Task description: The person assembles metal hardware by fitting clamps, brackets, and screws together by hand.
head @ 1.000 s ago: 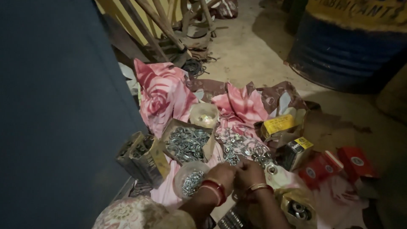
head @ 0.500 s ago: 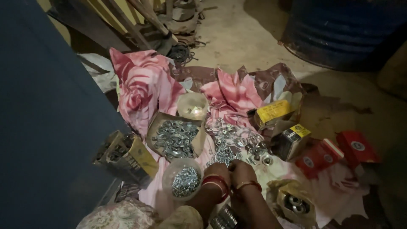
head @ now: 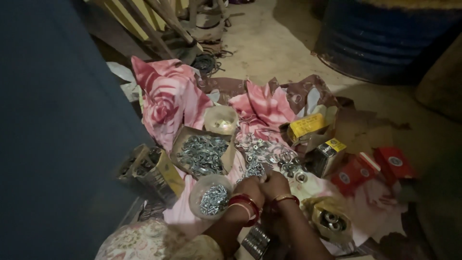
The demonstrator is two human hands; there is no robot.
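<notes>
1. Both hands sat low and near in the scene, knuckles together: the left hand (head: 249,187) with red bangles at the wrist, the right hand (head: 274,183) with 1 gold bangle.
2. The fingers of both were curled inward and met at 1 spot between the hands; whatever small piece they pinched was too dim to make out.
3. Right at the fingertips, just beyond them, lay the loose metal pieces (head: 262,156), a silvery scatter spread on the pink flowered cloth (head: 168,96).
4. Just left of the left hand stood a clear round tub (head: 210,196) holding small shiny screws, almost touching the wrist.
5. Farther off and left, an open cardboard box (head: 202,154) was heaped with metal clamps.
6. An empty-looking plastic cup (head: 221,119) stood beyond that box.
7. Right of the hands sat a yellow box (head: 308,125), a dark box with a yellow flap (head: 327,155) and red cartons (head: 373,168).
8. Near right, a yellow packet (head: 329,219) lay open with rings inside.
9. A blue drum (head: 385,38) stood far right.
</notes>
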